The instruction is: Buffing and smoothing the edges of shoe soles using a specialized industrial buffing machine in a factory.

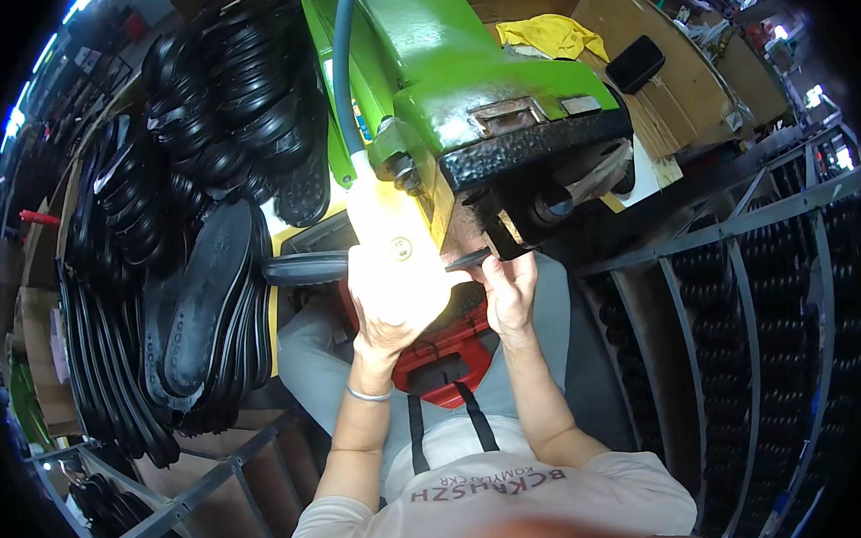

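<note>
A black shoe sole [304, 268] is held edge-on in both hands at the front of a green machine [510, 95]. My left hand [393, 294] is closed around its middle, washed out by a bright lamp. The fingers of my right hand [511, 296] pinch the sole's other end, right beside the machine's black working head [531, 161]. Glare and the head hide where the sole meets the machine. Close to my left hand, a large pile of black soles [213, 296] lies stacked, several standing on edge.
A blue lamp hose [345, 73] comes down in front of the machine. Behind to the right, an open cardboard box [671, 99] holds a yellow cloth [555, 35]; a black rectangular object [635, 65] lies by it. A metal rack [744, 296] with black soles stands right. Something red [444, 371] sits at my lap.
</note>
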Motion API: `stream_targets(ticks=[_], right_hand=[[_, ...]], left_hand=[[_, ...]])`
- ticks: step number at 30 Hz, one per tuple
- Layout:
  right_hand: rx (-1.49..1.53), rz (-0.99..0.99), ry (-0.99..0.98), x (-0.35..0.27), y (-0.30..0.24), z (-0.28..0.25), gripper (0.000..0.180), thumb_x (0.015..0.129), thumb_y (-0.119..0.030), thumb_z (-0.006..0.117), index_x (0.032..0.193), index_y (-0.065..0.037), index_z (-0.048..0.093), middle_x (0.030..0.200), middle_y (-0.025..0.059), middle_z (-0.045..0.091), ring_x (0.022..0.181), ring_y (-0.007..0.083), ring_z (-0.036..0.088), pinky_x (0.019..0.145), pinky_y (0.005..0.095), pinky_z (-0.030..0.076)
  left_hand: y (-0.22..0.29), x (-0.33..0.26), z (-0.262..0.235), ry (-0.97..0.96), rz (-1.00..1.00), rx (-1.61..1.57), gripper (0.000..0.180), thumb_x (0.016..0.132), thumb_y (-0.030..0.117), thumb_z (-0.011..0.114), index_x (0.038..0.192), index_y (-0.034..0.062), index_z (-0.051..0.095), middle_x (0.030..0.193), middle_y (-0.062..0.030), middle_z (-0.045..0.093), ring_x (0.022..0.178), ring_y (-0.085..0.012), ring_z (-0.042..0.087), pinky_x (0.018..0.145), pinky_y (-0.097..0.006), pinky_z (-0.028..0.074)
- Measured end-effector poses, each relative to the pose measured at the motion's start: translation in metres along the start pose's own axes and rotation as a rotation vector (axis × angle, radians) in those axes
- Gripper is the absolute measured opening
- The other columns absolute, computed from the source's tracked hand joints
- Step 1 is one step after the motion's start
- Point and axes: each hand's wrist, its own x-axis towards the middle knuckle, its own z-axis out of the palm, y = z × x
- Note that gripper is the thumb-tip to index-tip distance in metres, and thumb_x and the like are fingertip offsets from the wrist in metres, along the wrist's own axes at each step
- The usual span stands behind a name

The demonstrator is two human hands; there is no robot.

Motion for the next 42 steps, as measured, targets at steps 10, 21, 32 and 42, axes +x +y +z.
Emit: stream_targets(ticks=[10, 21, 32, 42], right_hand=[[-0.12, -0.049, -0.002, -0.001, 0.002, 0.009, 0.035, 0.086, -0.003, 0.067, 0.116, 0.003, 0.049, 0.106, 0.0088, 0.058, 0.095, 0.0134, 0.058, 0.085, 0.0262, 0.047], [-0.277, -0.052, -0.111, -0.006, 0.001, 0.022, 0.04, 0.079, 0.009, 0.067, 0.113, 0.003, 0.048, 0.103, 0.0106, 0.062, 0.094, 0.0153, 0.062, 0.085, 0.0282, 0.051], [-0.105, -0.066, -0.049, -0.003, 0.006, -0.001, 0.041, 0.082, -0.002, 0.07, 0.115, 0.003, 0.047, 0.105, 0.0095, 0.059, 0.096, 0.0147, 0.058, 0.087, 0.0276, 0.046], [-0.156, -0.084, 0.011, 0.003, 0.002, 0.001, 0.037, 0.083, -0.004, 0.069, 0.115, 0.003, 0.05, 0.102, 0.0078, 0.06, 0.092, 0.0143, 0.059, 0.085, 0.0276, 0.046]], left_hand=[[-0.012, 0.0, -0.005, 0.112, 0.091, -0.077, 0.03, 0.067, 0.023, 0.082, 0.089, 0.0101, 0.065, 0.079, -0.0068, 0.059, 0.065, -0.0243, 0.052, 0.057, -0.037, 0.04], [-0.05, -0.049, 0.007, 0.135, -0.041, -0.105, 0.021, 0.062, 0.003, 0.073, 0.08, 0.0027, 0.063, 0.074, -0.0082, 0.059, 0.064, -0.0247, 0.051, 0.062, -0.035, 0.041], [-0.039, -0.044, 0.015, 0.092, 0.151, -0.125, 0.023, 0.064, 0.013, 0.08, 0.083, 0.0074, 0.066, 0.082, -0.0084, 0.063, 0.069, -0.0278, 0.056, 0.059, -0.038, 0.043], [-0.043, -0.031, 0.022, 0.066, 0.164, -0.108, 0.025, 0.065, 0.015, 0.079, 0.084, 0.0053, 0.065, 0.085, -0.011, 0.063, 0.07, -0.028, 0.056, 0.059, -0.037, 0.045]])
